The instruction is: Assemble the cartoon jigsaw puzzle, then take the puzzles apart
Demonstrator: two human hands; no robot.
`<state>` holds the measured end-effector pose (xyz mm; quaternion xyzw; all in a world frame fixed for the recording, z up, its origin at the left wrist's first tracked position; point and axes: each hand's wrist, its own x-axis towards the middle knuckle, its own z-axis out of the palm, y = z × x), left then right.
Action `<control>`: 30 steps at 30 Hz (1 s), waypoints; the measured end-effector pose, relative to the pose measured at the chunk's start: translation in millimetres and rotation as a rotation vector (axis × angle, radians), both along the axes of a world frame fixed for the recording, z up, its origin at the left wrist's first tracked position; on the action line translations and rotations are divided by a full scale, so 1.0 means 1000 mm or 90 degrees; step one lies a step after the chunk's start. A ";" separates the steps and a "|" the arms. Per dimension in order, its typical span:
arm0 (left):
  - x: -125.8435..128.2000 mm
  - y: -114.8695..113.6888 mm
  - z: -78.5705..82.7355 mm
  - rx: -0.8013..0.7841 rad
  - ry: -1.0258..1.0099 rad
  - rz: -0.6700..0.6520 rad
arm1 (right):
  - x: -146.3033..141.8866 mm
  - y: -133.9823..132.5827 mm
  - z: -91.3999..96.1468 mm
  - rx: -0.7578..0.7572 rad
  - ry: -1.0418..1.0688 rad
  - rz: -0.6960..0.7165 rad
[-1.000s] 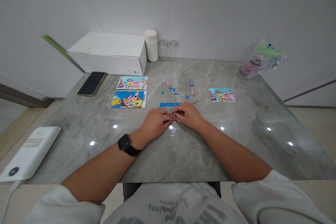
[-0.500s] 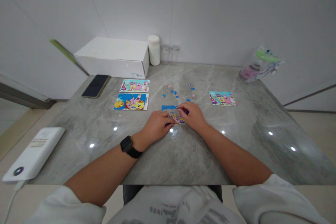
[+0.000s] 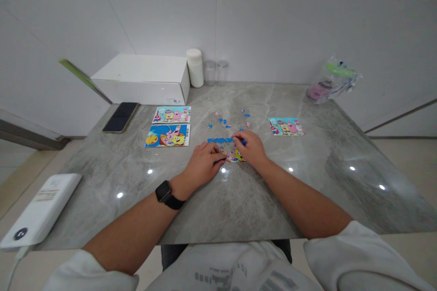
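Observation:
A partly assembled jigsaw puzzle (image 3: 235, 156), with a blue top edge and a colourful cartoon scene, lies flat on the table between my hands. My left hand (image 3: 205, 162) rests at its lower left, thumb and fingers closed on its edge and covering part of it. At the upper right of the puzzle, my right hand (image 3: 251, 148) has thumb and index finger pinched together; whatever is between them is too small and hidden to make out. Several loose jigsaw pieces (image 3: 224, 121), mostly blue and some pink, are scattered just beyond the puzzle.
Two cartoon cards (image 3: 170, 114) (image 3: 167, 136) lie on the left, another card (image 3: 287, 126) on the right. A phone (image 3: 121, 117), white box (image 3: 139, 79), white bottle (image 3: 195, 68), two clear jars (image 3: 216, 72), a bagged cup (image 3: 329, 82) and a white power bank (image 3: 43, 209) surround the grey table (image 3: 218, 209).
The camera view has shifted slightly, moving the background things left. My hands stay over the puzzle with small finger movements, and more of its yellow lower part shows between them.

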<state>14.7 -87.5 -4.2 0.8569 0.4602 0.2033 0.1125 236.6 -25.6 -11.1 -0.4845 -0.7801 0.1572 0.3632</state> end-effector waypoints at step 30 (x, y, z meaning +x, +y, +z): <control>-0.057 0.027 0.003 -0.051 -0.088 0.017 | 0.073 0.006 0.041 0.018 -0.108 0.150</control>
